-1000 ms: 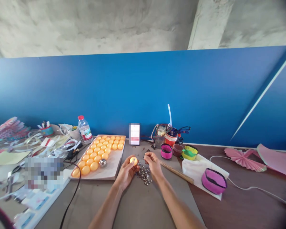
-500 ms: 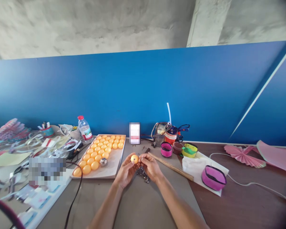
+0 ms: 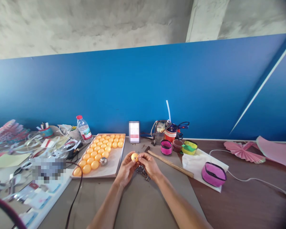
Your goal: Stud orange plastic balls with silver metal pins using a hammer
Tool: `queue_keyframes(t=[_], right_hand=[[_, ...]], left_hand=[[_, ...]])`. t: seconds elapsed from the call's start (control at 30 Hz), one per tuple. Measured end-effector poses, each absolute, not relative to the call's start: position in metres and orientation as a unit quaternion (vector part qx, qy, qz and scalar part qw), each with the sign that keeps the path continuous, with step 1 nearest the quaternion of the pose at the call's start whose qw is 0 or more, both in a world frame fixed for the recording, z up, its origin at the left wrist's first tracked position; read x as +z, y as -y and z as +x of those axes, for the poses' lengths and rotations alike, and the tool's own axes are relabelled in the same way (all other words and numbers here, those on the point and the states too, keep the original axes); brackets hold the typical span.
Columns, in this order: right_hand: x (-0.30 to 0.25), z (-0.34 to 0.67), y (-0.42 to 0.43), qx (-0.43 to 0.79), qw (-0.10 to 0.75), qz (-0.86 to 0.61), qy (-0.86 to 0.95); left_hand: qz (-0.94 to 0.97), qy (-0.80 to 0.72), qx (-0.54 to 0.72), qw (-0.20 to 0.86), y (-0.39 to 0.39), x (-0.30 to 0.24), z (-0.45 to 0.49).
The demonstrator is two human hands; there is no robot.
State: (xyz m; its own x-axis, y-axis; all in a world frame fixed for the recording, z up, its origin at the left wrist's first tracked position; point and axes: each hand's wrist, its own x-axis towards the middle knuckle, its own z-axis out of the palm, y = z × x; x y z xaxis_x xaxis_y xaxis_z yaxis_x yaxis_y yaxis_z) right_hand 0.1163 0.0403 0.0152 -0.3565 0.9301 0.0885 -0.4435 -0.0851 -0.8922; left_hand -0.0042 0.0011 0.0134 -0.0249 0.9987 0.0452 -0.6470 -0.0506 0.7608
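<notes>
My left hand (image 3: pixel 125 168) grips an orange ball (image 3: pixel 134 156) between thumb and fingers, a little above the table. My right hand (image 3: pixel 149 164) is pinched closed against the ball's right side; what its fingertips hold is too small to make out. Under both hands lies a small heap of silvery metal beads (image 3: pixel 142 172). Left of my hands a shallow tray (image 3: pixel 112 168) holds several more orange balls (image 3: pixel 102 148) in rows and one shiny metal ball (image 3: pixel 103 161).
A wooden stick (image 3: pixel 169 163) lies right of my hands. Beyond it stand small pink, green and orange pots (image 3: pixel 166 147), a pink pouch (image 3: pixel 213 174) on white paper, and a water bottle (image 3: pixel 84 128). Cables, paper strips and a power strip (image 3: pixel 39 203) crowd the left side.
My right hand has moved from the bead heap to the orange ball and now pinches at its side. Both hands have lifted slightly. The view has tilted a little.
</notes>
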Motion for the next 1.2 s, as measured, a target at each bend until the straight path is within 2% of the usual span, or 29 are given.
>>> queue_keyframes(t=[0.53,1.2], right_hand=[[0.014,0.117,-0.042,0.622,0.497,-0.314,0.518],[0.007,0.114,-0.043,0.633,0.476,-0.351,0.499]], left_hand=[[0.337,-0.326,0.670,0.575,-0.001,0.011,-0.002],[0.399,-0.405,0.662,0.488,-0.005,-0.003,-0.003]])
